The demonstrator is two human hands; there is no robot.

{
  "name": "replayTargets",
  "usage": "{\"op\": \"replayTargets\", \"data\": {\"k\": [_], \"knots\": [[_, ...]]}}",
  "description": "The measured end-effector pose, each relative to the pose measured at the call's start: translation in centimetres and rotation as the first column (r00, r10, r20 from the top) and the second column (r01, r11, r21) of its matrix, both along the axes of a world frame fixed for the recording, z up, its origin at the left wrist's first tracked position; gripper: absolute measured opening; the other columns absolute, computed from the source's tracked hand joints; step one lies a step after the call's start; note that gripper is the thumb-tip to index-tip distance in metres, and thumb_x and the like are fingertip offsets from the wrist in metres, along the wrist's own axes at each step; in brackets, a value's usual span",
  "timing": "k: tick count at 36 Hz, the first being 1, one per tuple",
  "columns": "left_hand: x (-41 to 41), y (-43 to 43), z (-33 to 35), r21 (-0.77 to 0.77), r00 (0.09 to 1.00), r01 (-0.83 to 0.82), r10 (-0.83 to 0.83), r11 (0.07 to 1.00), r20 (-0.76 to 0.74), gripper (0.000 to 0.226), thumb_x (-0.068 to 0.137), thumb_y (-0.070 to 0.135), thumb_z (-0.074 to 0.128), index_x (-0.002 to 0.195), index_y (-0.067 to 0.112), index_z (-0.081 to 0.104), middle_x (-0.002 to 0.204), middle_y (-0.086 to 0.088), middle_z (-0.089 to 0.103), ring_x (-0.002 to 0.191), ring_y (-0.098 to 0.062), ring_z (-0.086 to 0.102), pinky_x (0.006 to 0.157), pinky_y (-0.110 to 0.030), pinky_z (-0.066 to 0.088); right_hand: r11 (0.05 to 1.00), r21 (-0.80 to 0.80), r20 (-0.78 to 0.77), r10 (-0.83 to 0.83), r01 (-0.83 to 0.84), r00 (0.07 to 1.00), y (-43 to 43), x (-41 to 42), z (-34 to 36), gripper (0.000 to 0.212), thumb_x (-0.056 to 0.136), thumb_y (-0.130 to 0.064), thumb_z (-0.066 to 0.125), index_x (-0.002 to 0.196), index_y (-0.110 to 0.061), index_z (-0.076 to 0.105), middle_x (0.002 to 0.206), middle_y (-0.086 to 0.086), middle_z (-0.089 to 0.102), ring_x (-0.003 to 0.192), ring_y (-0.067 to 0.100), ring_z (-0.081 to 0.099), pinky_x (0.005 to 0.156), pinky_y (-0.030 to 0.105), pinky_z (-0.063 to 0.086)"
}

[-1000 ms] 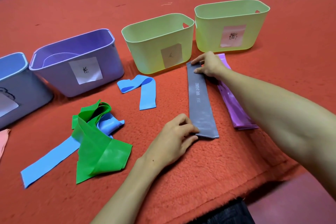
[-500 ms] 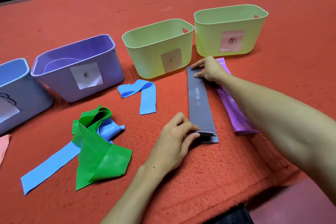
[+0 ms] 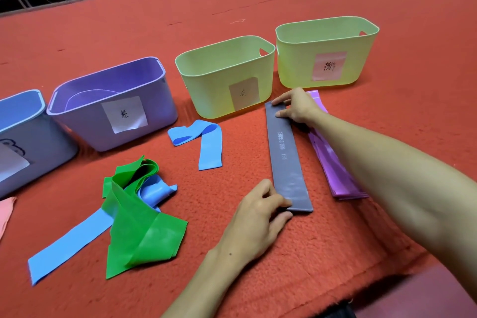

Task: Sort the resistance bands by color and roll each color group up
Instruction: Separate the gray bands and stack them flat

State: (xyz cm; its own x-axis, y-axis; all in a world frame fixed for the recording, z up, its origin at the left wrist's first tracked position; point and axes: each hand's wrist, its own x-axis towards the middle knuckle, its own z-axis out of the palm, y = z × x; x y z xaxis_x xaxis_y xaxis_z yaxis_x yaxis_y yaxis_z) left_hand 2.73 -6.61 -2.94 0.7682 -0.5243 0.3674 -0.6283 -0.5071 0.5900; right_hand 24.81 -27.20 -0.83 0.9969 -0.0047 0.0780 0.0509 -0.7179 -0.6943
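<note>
A flat grey band [image 3: 284, 152] lies lengthwise on the red carpet in front of the middle green bin [image 3: 206, 88]. My left hand [image 3: 258, 214] pinches its near end between thumb and curled fingers. My right hand [image 3: 296, 107] presses its far end down with forefinger and thumb. A stack of purple bands [image 3: 338, 178] lies just right of the grey one, partly under my right forearm. To the left sit a crumpled green band [image 3: 139, 222], a long blue band [image 3: 64, 250] under it, and a folded blue band [image 3: 209, 144].
Labelled bins stand in a row at the back: a blue bin [image 3: 31, 137], a purple bin [image 3: 85, 121] and a second green bin [image 3: 294, 64]. A pink band [image 3: 5, 214] shows at the left edge. The carpet's front edge runs near my right elbow.
The grey band's near end was lifted and folded slightly half a second ago; it now lies flat under my left thumb. My right hand stays on the far end.
</note>
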Motion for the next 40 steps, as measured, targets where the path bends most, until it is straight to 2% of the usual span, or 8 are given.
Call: {"op": "replayTargets", "data": {"k": [10, 19, 25, 28, 31, 34, 38, 40], "knots": [[0.4, -0.1, -0.3, -0.015, 0.999, 0.014, -0.013, 1.0, 0.03, 0.023, 0.081, 0.025, 0.061, 0.097, 0.013, 0.073, 0.076, -0.003, 0.052, 0.065, -0.008, 0.048, 0.059, -0.018, 0.04, 1.0, -0.006, -0.002, 0.004, -0.004, 1.0, -0.1, 0.2, 0.1, 0.034, 0.075, -0.011, 0.08, 0.108, -0.019, 0.073, 0.107, 0.003, 0.071, 0.105, 0.018, 0.061, 0.088, 0.026, 0.048], [0.5, 0.0, -0.3, -0.012, 0.999, 0.038, -0.038, 0.999, 0.037, 0.02, 0.078, 0.008, 0.072, 0.098, 0.009, 0.073, 0.075, -0.005, 0.051, 0.065, -0.008, 0.045, 0.061, -0.014, 0.034, 1.0, 0.017, -0.007, 0.016, -0.015, 1.0, -0.3, 0.2, 0.1, 0.033, 0.076, -0.009, 0.079, 0.107, -0.018, 0.073, 0.107, 0.004, 0.07, 0.105, 0.018, 0.061, 0.093, 0.032, 0.05], [0.7, 0.0, 0.1, 0.008, 0.999, 0.037, -0.037, 0.999, 0.001, 0.02, 0.079, 0.013, 0.069, 0.098, 0.012, 0.074, 0.078, 0.003, 0.046, 0.067, -0.003, 0.042, 0.064, -0.012, 0.034, 1.0, 0.029, -0.011, 0.004, -0.003, 1.0, -0.2, 0.2, 0.0, 0.034, 0.075, -0.009, 0.079, 0.107, -0.018, 0.073, 0.107, 0.004, 0.07, 0.105, 0.018, 0.062, 0.093, 0.032, 0.05], [0.5, -0.1, 0.8, 0.0, 0.995, 0.02, -0.019, 1.0, -0.1, 0.021, 0.081, 0.028, 0.068, 0.098, 0.016, 0.075, 0.076, 0.004, 0.045, 0.066, 0.0, 0.04, 0.065, -0.011, 0.032, 1.0, 0.028, -0.011, 0.002, -0.002, 1.0, -0.1, 0.1, -0.1, 0.034, 0.076, -0.008, 0.079, 0.108, -0.019, 0.073, 0.108, 0.004, 0.07, 0.106, 0.019, 0.062, 0.095, 0.034, 0.05], [0.9, -0.1, 1.7, 0.047, 0.979, 0.048, -0.038, 0.998, -0.198, 0.025, 0.09, 0.038, 0.059, 0.077, 0.021, 0.071, 0.073, 0.005, 0.042, 0.07, -0.005, 0.039, 0.068, -0.013, 0.03, 1.0, 0.026, -0.017, -0.002, 0.003, 1.0, -0.1, 0.1, 0.0, 0.034, 0.077, -0.008, 0.078, 0.109, -0.018, 0.072, 0.109, 0.004, 0.07, 0.106, 0.018, 0.061, 0.095, 0.033, 0.049], [1.9, -0.1, 2.7, 0.113, 0.968, 0.079, -0.049, 0.99, -0.246, 0.034, 0.095, 0.032, 0.059, 0.063, 0.019, 0.061, 0.068, 0.001, 0.045, 0.071, -0.012, 0.039, 0.071, -0.015, 0.029, 1.0, 0.022, -0.016, -0.007, 0.008, 1.0, -0.1, 0.0, -0.1, 0.034, 0.077, -0.009, 0.078, 0.108, -0.019, 0.072, 0.109, 0.003, 0.07, 0.107, 0.018, 0.061, 0.096, 0.033, 0.049], [2.7, -0.6, 3.1, 0.133, 0.964, 0.068, -0.031, 0.989, -0.263, 0.011, 0.081, 0.03, 0.076, 0.082, 0.019, 0.074, 0.068, 0.012, 0.053, 0.071, -0.003, 0.043, 0.069, -0.016, 0.029, 1.0, 0.008, -0.012, -0.005, 0.006, 1.0, -0.1, -0.1, 0.1, 0.034, 0.077, -0.01, 0.078, 0.109, -0.019, 0.072, 0.111, 0.002, 0.07, 0.108, 0.018, 0.06, 0.096, 0.034, 0.049], [2.9, -0.6, 2.7, 0.18, 0.966, 0.056, -0.008, 0.982, -0.258, 0.027, 0.076, 0.035, 0.079, 0.1, 0.025, 0.071, 0.088, 0.01, 0.054, 0.088, -0.002, 0.041, 0.081, -0.017, 0.032, 1.0, 0.006, -0.006, 0.002, -0.002, 1.0, 0.0, -0.2, 0.2, 0.034, 0.077, -0.009, 0.078, 0.109, -0.018, 0.072, 0.111, 0.002, 0.07, 0.108, 0.018, 0.061, 0.096, 0.033, 0.049]]}}
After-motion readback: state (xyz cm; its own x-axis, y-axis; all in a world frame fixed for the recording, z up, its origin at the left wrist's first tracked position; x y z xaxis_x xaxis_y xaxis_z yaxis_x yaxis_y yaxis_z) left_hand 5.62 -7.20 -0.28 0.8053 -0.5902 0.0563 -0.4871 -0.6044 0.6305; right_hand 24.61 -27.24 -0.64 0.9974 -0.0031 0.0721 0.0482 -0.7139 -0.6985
